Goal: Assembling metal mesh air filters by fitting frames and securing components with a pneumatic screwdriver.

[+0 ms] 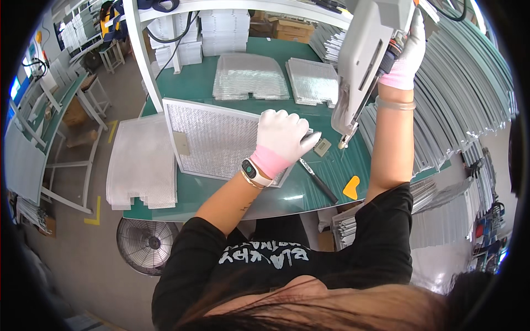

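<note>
My left hand, in a white glove with a pink cuff, is closed over the right end of a framed mesh filter panel. The panel is propped at a tilt, its lower edge near the table front. Raised at the right, my gloved right hand grips a large pale-grey machine tool with a narrow tip pointing down over the table. Part of its grip is hidden behind the tool. Beside my left hand are a small pale block, a black-handled tool and a yellow scraper-like piece.
Mesh sheets lie stacked at the left and at the back of the green table. Tall rows of grey frame strips crowd the right side. A white shelf post rises at the back left. A floor fan stands below the table.
</note>
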Motion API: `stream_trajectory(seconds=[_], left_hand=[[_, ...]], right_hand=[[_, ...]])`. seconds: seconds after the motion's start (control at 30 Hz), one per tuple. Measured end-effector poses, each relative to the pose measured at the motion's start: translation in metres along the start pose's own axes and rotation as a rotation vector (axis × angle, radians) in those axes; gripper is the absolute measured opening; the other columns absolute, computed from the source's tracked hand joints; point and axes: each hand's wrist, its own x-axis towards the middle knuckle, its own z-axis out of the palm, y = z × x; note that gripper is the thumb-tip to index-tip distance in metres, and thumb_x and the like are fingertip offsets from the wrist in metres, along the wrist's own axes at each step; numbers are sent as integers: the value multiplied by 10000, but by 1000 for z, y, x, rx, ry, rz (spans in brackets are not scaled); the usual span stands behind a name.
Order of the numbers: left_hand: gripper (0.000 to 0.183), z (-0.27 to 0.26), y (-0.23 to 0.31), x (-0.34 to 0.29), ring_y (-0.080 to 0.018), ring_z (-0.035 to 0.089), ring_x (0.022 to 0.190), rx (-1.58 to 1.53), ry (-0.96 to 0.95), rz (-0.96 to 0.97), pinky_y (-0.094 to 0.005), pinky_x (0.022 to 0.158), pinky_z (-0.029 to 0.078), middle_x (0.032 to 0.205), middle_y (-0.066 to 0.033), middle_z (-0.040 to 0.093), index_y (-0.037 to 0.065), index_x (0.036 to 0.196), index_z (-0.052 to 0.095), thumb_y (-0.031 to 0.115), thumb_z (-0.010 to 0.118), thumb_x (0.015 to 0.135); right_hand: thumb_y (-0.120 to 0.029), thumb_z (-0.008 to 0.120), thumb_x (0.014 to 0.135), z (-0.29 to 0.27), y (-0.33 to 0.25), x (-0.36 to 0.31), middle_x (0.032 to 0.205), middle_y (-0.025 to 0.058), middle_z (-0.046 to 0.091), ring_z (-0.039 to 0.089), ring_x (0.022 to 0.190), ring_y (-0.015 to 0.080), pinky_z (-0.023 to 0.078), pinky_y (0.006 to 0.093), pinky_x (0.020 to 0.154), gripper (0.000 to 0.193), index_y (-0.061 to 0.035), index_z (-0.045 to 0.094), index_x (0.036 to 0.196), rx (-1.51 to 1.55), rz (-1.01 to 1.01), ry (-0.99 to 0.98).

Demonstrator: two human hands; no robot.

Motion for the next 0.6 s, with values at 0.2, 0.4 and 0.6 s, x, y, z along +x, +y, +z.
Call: stream_trajectory(seconds=[0.2,0.4,0.6], left_hand=[[279,2,-2,-2,-215,541,595,-46,-11,4,-374,589,387,612,-7,545,140,624,591,346,771,677],[228,-5,3,1,-205,592,623,-50,-84,-55,-383,574,409,664,-5,616,150,689,648,340,773,670],[221,-2,-3,-6,-196,547,574,-39,-44,0,-377,548,390,603,15,544,149,699,650,329,770,652]], right_hand=[[-349,592,967,-2,18,-11,743,-1,639,601,577,106,473,213,493,260,-141,592,1124,29,196,45],[-403,599,958,-16,41,-28,850,55,689,612,609,77,504,191,537,369,-79,565,1130,-290,85,133],[-317,648,940,22,30,-18,784,16,669,636,625,102,514,206,526,253,-111,621,1084,-60,131,319]])
